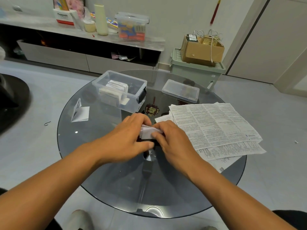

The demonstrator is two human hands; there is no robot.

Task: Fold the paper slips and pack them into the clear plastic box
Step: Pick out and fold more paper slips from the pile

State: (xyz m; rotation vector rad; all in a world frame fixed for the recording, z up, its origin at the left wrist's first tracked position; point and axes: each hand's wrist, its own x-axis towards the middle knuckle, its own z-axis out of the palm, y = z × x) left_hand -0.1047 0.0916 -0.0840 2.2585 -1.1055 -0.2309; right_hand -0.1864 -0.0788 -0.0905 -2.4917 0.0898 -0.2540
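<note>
A folded paper slip [147,132] lies pressed on the round glass table [103,163] at its centre. My left hand [127,138] and my right hand [172,138] both grip it from either side, fingers closed over its folds. Behind them stands the open clear plastic box [132,100] with several folded slips [114,90] upright inside. To the right lies a stack of unfolded printed sheets [214,123]. One half-folded slip [80,112] stands open on the table's left.
A shallow clear lidded case [181,91] sits at the table's back right. Red and gold ornaments [152,110] show under the glass. Beyond are a low cabinet [83,55] with bottles and a storage tub, and a green bin [196,72] carrying a cardboard box.
</note>
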